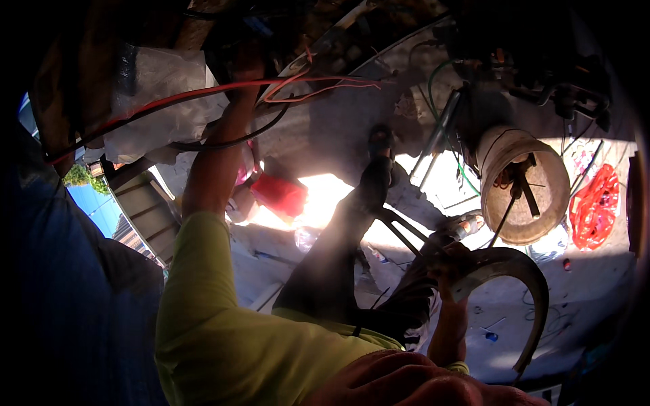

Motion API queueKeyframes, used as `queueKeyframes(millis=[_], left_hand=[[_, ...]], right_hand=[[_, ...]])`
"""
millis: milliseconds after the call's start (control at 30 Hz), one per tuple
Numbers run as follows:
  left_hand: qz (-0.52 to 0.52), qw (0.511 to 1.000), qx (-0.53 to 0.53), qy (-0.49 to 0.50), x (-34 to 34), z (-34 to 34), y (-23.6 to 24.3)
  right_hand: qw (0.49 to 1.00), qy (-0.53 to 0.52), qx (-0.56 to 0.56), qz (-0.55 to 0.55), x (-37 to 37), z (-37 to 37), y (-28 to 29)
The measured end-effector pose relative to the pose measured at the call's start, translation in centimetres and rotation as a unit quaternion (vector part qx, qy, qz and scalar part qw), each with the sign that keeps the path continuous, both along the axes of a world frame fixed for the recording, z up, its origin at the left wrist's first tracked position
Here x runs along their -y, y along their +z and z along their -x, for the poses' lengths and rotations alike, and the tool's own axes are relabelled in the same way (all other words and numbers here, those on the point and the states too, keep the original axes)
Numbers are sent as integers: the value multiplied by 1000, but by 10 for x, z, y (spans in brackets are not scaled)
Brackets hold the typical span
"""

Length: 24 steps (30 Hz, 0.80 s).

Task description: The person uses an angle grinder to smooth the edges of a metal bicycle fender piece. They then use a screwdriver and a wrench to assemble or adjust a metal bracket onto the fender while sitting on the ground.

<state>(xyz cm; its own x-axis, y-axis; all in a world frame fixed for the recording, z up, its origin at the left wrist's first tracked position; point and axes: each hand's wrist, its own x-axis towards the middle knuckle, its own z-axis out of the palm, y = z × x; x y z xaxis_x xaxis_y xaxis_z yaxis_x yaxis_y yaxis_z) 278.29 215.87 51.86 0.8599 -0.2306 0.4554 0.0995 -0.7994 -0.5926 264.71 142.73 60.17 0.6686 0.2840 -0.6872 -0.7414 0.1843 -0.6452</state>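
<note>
My left arm, in a yellow-green sleeve, reaches up to the far left. My left hand [248, 64] is in deep shade among dark parts, and its fingers cannot be made out. Red and black cables [223, 88] cross over and beside that forearm. At the lower right, my right hand [452, 264] is closed around one end of a broad, curved dark strip [528, 271]. The strip arches to the right and bends down toward the floor. Its exact kind does not show. Dark thin bars [399, 227] lie just left of this hand, above my legs.
A whitish bucket [487, 155] lies tipped with dark tools inside. Right of it is a red plastic bag [596, 210]. A red cloth-like piece [279, 195] lies near my left arm. Clear plastic sheeting [159, 95] hangs at upper left. Small scraps litter the sunlit floor.
</note>
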Motion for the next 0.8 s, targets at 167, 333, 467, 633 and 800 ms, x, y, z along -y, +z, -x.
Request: queueKeyframes(millis=[167,333,467,633,800], left_hand=[[82,958,-206,185,-69,-15,9],[135,972,-161,107,-100,-16,5],[85,969,-218,80,-96,-29,25],[81,962,-249,78,-104,-32,48],[132,941,-268,160,-84,-38,47]], right_hand=[[1000,-8,1,8,-5,2,-5],[1000,-12,-3,9,-7,2,-6],[1000,-20,-6,13,-10,3,-8],[1000,-19,-7,8,-11,3,-9],[1000,-25,-4,17,-15,3,-11]])
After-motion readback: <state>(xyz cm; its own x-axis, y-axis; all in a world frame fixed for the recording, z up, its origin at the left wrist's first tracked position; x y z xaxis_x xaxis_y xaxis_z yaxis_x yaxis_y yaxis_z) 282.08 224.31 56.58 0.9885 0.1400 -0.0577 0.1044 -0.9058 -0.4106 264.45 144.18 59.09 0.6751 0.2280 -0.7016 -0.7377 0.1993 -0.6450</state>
